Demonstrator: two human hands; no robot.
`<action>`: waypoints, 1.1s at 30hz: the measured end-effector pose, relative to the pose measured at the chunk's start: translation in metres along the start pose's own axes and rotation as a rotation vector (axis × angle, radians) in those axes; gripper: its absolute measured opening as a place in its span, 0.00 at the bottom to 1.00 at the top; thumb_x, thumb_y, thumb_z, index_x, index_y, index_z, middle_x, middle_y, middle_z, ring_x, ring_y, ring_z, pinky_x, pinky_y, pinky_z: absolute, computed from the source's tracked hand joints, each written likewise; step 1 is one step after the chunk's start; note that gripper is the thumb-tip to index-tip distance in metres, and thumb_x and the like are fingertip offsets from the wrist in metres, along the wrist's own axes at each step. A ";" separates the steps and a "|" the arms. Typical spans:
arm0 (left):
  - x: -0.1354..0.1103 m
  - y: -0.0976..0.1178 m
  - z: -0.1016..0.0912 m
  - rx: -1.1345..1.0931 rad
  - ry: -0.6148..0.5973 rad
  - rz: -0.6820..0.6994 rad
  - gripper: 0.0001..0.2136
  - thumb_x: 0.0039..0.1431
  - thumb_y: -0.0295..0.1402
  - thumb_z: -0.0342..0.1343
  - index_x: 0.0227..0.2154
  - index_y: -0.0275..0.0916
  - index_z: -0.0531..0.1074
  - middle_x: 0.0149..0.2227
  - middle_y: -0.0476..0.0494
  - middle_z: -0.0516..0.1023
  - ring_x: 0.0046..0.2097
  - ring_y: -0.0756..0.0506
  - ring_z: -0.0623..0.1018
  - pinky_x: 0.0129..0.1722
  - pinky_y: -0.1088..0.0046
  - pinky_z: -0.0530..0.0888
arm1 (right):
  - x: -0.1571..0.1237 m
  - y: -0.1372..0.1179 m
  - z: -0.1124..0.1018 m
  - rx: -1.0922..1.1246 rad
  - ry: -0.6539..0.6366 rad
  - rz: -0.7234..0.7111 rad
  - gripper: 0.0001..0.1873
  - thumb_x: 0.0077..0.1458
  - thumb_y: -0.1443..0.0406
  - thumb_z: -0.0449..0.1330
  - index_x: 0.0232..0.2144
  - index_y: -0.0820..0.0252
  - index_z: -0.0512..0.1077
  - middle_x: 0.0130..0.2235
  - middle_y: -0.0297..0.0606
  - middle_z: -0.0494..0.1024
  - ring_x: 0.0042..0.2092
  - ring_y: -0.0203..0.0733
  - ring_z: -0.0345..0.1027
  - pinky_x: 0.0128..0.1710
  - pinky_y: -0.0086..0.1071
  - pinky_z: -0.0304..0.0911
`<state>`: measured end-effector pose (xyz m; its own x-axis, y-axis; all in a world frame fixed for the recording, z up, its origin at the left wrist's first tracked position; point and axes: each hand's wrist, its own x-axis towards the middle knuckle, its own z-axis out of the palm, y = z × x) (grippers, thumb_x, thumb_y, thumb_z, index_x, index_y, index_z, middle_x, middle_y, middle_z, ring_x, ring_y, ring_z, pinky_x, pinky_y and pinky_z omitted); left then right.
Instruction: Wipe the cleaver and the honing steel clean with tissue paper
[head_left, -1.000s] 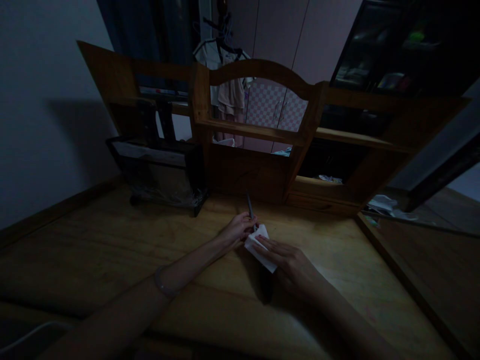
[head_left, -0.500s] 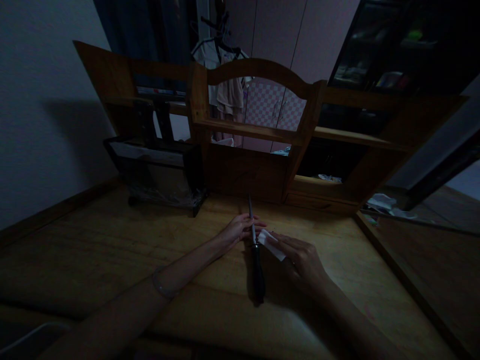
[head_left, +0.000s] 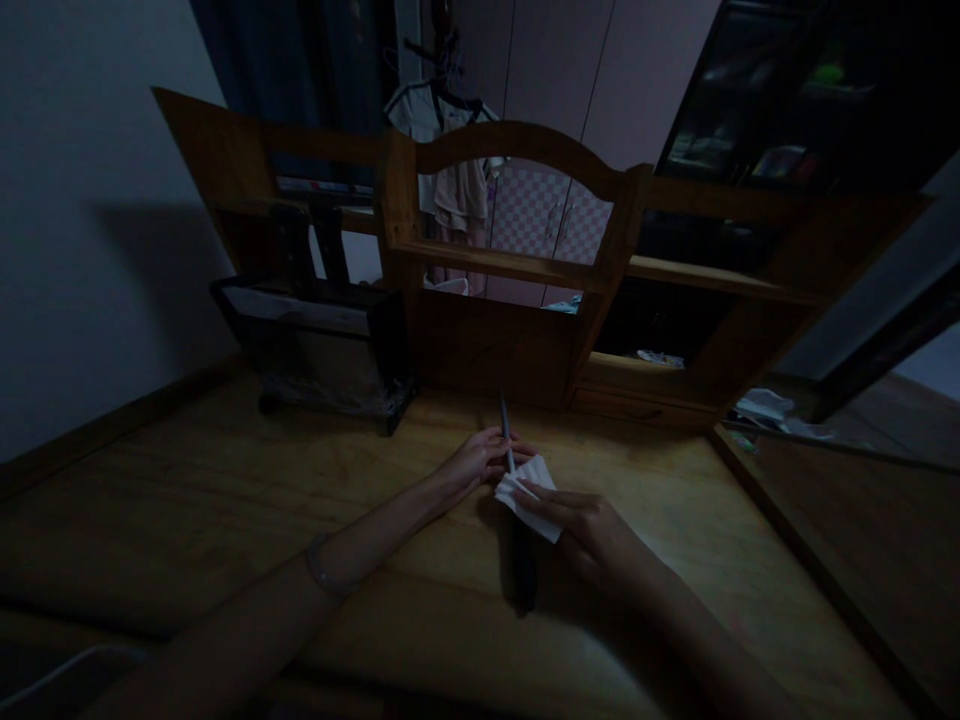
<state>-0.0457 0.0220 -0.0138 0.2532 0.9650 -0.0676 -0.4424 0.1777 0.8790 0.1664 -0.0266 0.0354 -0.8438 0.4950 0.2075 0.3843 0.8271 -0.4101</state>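
Observation:
A sharpening steel with a slim grey pointed rod (head_left: 505,420) and a thick black handle (head_left: 523,570) is held just over the wooden desk, its tip pointing away from me. Around the upper part of the rod, the fingers of my left hand (head_left: 480,458) are closed, supporting it from the left and beneath. My right hand (head_left: 589,525) pinches a white tissue (head_left: 534,500) folded over the rod near the handle. That tissue covers the lower rod and the top of the handle. Nothing grips the handle's visible lower end.
A black knife block (head_left: 315,350) with two dark-handled knives (head_left: 330,245) stands at the left, partly wrapped in plastic. Behind the hands rises a wooden shelf unit (head_left: 495,345). White papers (head_left: 765,405) lie beyond the desk's right edge.
My right hand has moved slightly left, bringing the tissue from beside the rod to over and around it. My left hand stays nearly in place on the sharpening steel.

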 end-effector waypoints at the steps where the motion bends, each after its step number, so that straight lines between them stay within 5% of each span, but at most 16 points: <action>1: -0.002 0.002 0.002 -0.002 0.001 0.001 0.05 0.59 0.28 0.53 0.37 0.33 0.65 0.42 0.31 0.77 0.40 0.43 0.79 0.40 0.68 0.75 | -0.001 0.001 -0.001 0.000 0.003 0.012 0.43 0.42 0.78 0.47 0.62 0.54 0.55 0.61 0.38 0.61 0.57 0.42 0.62 0.57 0.37 0.57; 6: -0.003 0.003 0.003 -0.022 0.004 0.031 0.06 0.57 0.28 0.56 0.36 0.34 0.65 0.38 0.34 0.77 0.40 0.41 0.79 0.43 0.63 0.75 | -0.008 0.013 -0.001 -0.079 0.095 0.144 0.33 0.44 0.77 0.48 0.53 0.56 0.68 0.46 0.41 0.77 0.42 0.44 0.74 0.44 0.35 0.66; 14: -0.001 0.003 0.000 0.097 0.007 0.046 0.16 0.49 0.36 0.63 0.37 0.36 0.66 0.35 0.41 0.77 0.34 0.45 0.79 0.32 0.71 0.76 | -0.007 0.017 -0.001 -0.018 0.349 0.142 0.40 0.47 0.78 0.47 0.62 0.49 0.54 0.60 0.34 0.62 0.58 0.45 0.61 0.55 0.42 0.60; 22: -0.002 -0.002 0.004 0.203 0.011 0.098 0.16 0.48 0.41 0.63 0.35 0.37 0.66 0.26 0.50 0.73 0.23 0.53 0.72 0.20 0.82 0.65 | 0.002 -0.001 -0.003 0.090 0.104 -0.037 0.40 0.49 0.78 0.47 0.64 0.51 0.48 0.64 0.35 0.55 0.63 0.45 0.52 0.61 0.45 0.51; 33: -0.001 -0.002 0.001 0.200 0.034 0.043 0.17 0.47 0.41 0.63 0.33 0.37 0.65 0.29 0.49 0.74 0.25 0.52 0.74 0.22 0.80 0.69 | -0.001 0.002 -0.005 0.208 0.128 0.028 0.32 0.54 0.74 0.48 0.61 0.51 0.57 0.59 0.37 0.65 0.57 0.46 0.63 0.55 0.42 0.59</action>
<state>-0.0439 0.0200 -0.0151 0.2074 0.9774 -0.0413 -0.2719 0.0981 0.9573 0.1702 -0.0242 0.0383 -0.7745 0.5577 0.2985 0.3103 0.7462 -0.5889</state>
